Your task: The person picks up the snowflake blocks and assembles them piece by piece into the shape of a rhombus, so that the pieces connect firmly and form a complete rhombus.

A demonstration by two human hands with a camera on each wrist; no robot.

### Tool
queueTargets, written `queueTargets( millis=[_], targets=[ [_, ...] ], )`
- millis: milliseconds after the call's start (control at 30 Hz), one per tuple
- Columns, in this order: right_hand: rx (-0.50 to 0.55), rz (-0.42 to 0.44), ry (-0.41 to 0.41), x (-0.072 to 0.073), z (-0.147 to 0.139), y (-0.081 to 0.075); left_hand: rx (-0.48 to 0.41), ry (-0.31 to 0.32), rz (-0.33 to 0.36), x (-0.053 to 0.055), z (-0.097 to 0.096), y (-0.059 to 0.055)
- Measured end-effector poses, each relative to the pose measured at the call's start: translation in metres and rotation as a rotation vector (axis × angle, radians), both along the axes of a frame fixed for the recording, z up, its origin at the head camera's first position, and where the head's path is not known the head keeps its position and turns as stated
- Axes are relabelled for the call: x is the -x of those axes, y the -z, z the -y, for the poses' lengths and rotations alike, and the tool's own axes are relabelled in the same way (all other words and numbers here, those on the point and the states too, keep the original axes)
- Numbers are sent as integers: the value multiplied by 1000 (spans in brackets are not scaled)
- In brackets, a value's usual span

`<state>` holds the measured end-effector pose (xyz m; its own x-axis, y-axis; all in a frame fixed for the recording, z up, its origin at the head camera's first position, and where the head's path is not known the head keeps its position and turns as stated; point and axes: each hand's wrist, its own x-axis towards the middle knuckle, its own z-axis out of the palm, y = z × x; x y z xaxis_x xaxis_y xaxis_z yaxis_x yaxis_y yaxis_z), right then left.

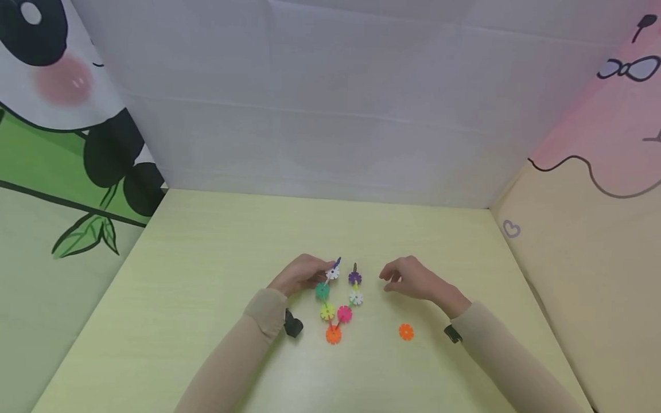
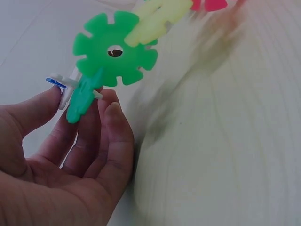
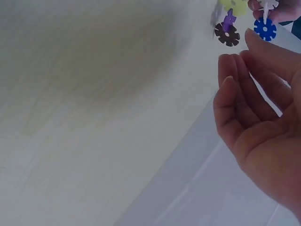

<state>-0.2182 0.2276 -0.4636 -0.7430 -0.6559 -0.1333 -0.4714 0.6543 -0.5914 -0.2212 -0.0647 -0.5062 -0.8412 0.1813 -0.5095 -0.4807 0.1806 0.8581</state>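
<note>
A chain of notched plastic snowflake discs [image 1: 322, 291] hangs together in a U shape in front of me. My left hand [image 1: 302, 271] pinches its left end at a white disc [image 1: 333, 272], which has a blue disc [image 3: 265, 29] joined to it. Green, yellow, orange [image 1: 333, 335], pink and white discs follow round the U. At the other end are a purple disc [image 1: 354, 278] and a brown disc [image 3: 227, 34]. My right hand [image 1: 413, 279] is to the right of that end, its fingers loosely bent with nothing between them.
A loose orange disc [image 1: 406, 332] lies on the pale wooden table [image 1: 206, 246], below my right hand. A white cloth wall [image 1: 330, 115] stands behind the table, with printed panels on both sides.
</note>
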Motion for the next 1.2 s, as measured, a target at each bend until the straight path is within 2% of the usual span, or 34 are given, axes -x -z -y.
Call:
queueTargets(
  millis=[200,367,467,600,800,967,1100,1200],
  targets=[
    [-71,73,-41,-23,-17,10,-15,-8,3,-1,-1,0],
    [-79,149,-10,-43,-27,16,-26,-10,6,-1,-2,2],
    [-92,143,4,-52,-29,21,-31,-19,8,0,-2,3],
    [-119,88,-6,-59,-31,28,-30,-20,7,-1,-3,2],
    [-89,36,-5,-61,-34,35,-14,-13,5,-2,-2,2],
    [-63,26,-4,-58,-38,37,-20,-11,11,-1,-1,0],
    [-11,86,1,-49,-41,35,-26,-11,19,0,-1,-1],
    [34,145,0,-36,-43,35,-27,-13,24,0,-2,-2]
  ],
)
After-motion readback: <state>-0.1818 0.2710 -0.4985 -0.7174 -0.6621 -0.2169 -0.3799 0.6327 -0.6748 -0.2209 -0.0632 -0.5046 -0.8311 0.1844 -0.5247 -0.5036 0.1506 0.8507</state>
